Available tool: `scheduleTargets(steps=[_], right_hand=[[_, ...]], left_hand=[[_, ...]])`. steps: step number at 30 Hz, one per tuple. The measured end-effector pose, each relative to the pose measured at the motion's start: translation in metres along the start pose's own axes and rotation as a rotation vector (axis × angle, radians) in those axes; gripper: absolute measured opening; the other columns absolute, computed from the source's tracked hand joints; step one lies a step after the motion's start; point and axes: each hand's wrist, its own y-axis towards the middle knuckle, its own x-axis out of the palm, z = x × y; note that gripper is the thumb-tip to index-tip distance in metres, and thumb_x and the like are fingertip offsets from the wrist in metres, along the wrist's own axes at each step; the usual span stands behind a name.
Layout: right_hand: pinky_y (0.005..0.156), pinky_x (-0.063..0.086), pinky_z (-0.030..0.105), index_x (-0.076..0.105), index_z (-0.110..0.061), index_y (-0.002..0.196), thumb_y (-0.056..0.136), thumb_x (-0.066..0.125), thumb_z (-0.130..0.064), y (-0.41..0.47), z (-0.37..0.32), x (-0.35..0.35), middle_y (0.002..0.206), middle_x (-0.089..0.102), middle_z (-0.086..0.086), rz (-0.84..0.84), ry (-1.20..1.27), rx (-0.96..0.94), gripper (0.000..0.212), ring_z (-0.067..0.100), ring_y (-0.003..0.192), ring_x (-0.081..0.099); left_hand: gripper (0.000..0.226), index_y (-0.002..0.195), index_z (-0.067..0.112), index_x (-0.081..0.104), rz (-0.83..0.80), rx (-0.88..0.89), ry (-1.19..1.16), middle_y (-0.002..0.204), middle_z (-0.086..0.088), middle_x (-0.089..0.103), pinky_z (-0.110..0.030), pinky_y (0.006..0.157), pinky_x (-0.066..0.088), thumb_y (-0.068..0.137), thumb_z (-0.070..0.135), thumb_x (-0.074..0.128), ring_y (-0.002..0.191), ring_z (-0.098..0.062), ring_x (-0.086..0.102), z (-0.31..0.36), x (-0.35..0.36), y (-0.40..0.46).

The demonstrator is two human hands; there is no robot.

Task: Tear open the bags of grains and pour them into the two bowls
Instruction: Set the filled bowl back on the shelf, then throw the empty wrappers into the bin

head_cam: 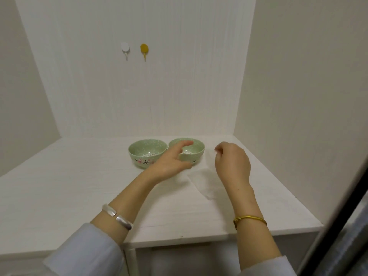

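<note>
Two pale green bowls with flower prints stand side by side at the back of the white table, the left bowl (147, 154) and the right bowl (196, 149). Each has a little white grain at its bottom. A thin, clear, nearly see-through bag (203, 182) hangs down to the table just right of the right bowl. My right hand (232, 163) has its fingers curled and pinches the bag's top edge. My left hand (171, 161) reaches across the front of the right bowl with fingers stretched out and holds nothing; it hides part of that bowl.
The white table (79, 186) sits in a white-walled alcove, its front edge close to me. A white hook (125, 49) and a yellow hook (144, 49) hang on the back wall. A dark bar (338, 216) slants down the right side.
</note>
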Motion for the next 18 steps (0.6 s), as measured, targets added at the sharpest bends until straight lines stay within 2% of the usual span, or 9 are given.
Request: scheduleTargets(steps=[2,5,7,9,10,12,14,16,18], right_hand=[[0.069,0.047,0.028,0.068,-0.012,0.099,0.087,0.045,-0.007,0.0,-0.009,-0.009,0.096,0.069,0.003,-0.009,0.196,-0.055,0.026,0.019,0.085,0.061],[0.063,0.041,0.006,0.069,-0.02,0.088,0.086,0.053,-0.011,0.002,-0.016,-0.018,0.082,0.067,-0.012,-0.048,0.518,-0.099,0.019,0.001,0.073,0.057],[0.07,0.045,0.007,0.066,-0.025,0.093,0.088,0.058,-0.021,0.001,-0.014,-0.018,0.085,0.065,-0.014,-0.035,0.821,-0.067,0.01,-0.001,0.08,0.061],[0.068,0.045,0.005,0.061,-0.026,0.103,0.087,0.06,-0.032,0.0,-0.005,-0.016,0.092,0.063,-0.012,-0.114,1.032,0.014,0.017,-0.01,0.079,0.06],[0.062,0.045,0.004,0.061,-0.024,0.103,0.085,0.062,-0.033,-0.002,0.0,-0.013,0.091,0.064,-0.01,-0.189,1.03,0.031,0.021,-0.012,0.073,0.06],[0.053,0.044,0.009,0.066,-0.018,0.092,0.082,0.067,-0.027,-0.008,0.007,-0.008,0.079,0.066,-0.006,-0.319,0.95,0.03,0.014,-0.005,0.06,0.06],[0.051,0.044,0.016,0.068,-0.009,0.079,0.082,0.067,-0.017,-0.013,0.008,-0.003,0.064,0.064,-0.002,-0.334,0.918,0.044,0.008,0.003,0.052,0.058],[0.046,0.046,0.02,0.066,-0.007,0.071,0.083,0.064,-0.011,-0.017,0.005,-0.003,0.054,0.062,-0.005,-0.312,0.951,0.091,0.013,0.006,0.048,0.058],[0.038,0.045,0.02,0.063,-0.013,0.067,0.086,0.061,-0.011,-0.019,0.002,-0.005,0.044,0.061,-0.009,-0.307,0.962,0.099,0.02,0.007,0.039,0.057]], left_hand=[[0.055,0.127,0.03,0.048,-0.065,0.125,0.138,0.119,0.014,0.052,0.001,0.077,0.035,0.077,0.013,0.063,0.105,0.001,0.047,0.01,0.002,-0.005],[0.015,0.093,0.015,0.066,0.036,0.19,0.056,0.089,0.006,0.067,-0.016,0.074,0.046,0.081,0.007,0.063,0.082,0.0,0.061,0.024,0.008,-0.009],[0.006,0.085,0.005,0.066,0.115,0.172,-0.087,0.078,-0.005,0.067,-0.024,0.067,0.049,0.083,0.001,0.061,0.073,-0.01,0.062,0.03,0.008,-0.011],[0.007,0.084,0.006,0.062,0.154,0.165,-0.155,0.08,-0.011,0.066,-0.03,0.068,0.051,0.085,0.0,0.059,0.073,-0.02,0.062,0.033,0.007,-0.013],[0.01,0.082,0.009,0.06,0.164,0.165,-0.179,0.078,-0.008,0.066,-0.03,0.067,0.051,0.086,0.001,0.057,0.071,-0.02,0.062,0.034,0.007,-0.014],[0.014,0.079,0.014,0.058,0.183,0.16,-0.222,0.074,-0.001,0.063,-0.027,0.061,0.049,0.088,0.003,0.055,0.066,-0.018,0.059,0.035,0.007,-0.017],[0.013,0.083,0.014,0.058,0.179,0.144,-0.244,0.075,-0.004,0.062,-0.029,0.061,0.048,0.089,0.003,0.053,0.066,-0.02,0.057,0.034,0.008,-0.018],[0.008,0.095,0.012,0.058,0.113,0.105,-0.262,0.084,-0.014,0.065,-0.036,0.068,0.051,0.09,0.009,0.054,0.074,-0.025,0.062,0.031,0.012,-0.021],[0.018,0.107,0.007,0.054,0.029,0.078,-0.272,0.089,-0.022,0.067,-0.037,0.059,0.054,0.09,0.014,0.055,0.073,-0.027,0.066,0.027,0.014,-0.025]])
